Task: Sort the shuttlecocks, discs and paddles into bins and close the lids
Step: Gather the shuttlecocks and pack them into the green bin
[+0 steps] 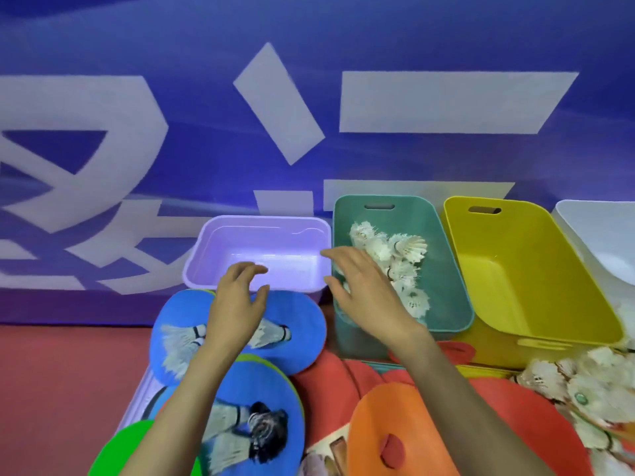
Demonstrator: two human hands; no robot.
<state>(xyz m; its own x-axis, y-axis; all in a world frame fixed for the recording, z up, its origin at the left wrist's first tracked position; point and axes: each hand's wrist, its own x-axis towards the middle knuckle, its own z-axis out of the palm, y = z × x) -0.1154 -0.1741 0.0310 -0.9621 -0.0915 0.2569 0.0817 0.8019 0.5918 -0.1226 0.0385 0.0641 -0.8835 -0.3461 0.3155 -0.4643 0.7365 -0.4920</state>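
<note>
From the head camera, both bare hands reach forward over a clutter of sports gear on the floor. The left hand (237,300) hovers with fingers spread and curled, holding nothing, above the near rim of the lilac bin (206,249), which looks empty. Just below that hand lie blue discs (302,324) overlapping one another, with shuttlecocks (182,341) resting on top of them — more blue discs and a green disc (127,448) sit nearer the camera. The right hand (360,286) is also open and empty, fingers loosely splayed, over the left near corner of the teal bin (446,269); that bin holds a heap of white shuttlecocks (402,252) along its middle. Beside it to the right stands the yellow bin (515,269), tilted and empty, and a white bin (598,235) shows at the right edge. An orange disc (395,424) lies at the bottom centre, and a loose pile of shuttlecocks (584,389) lies in front of the yellow bin — no lids are on the bins.
</note>
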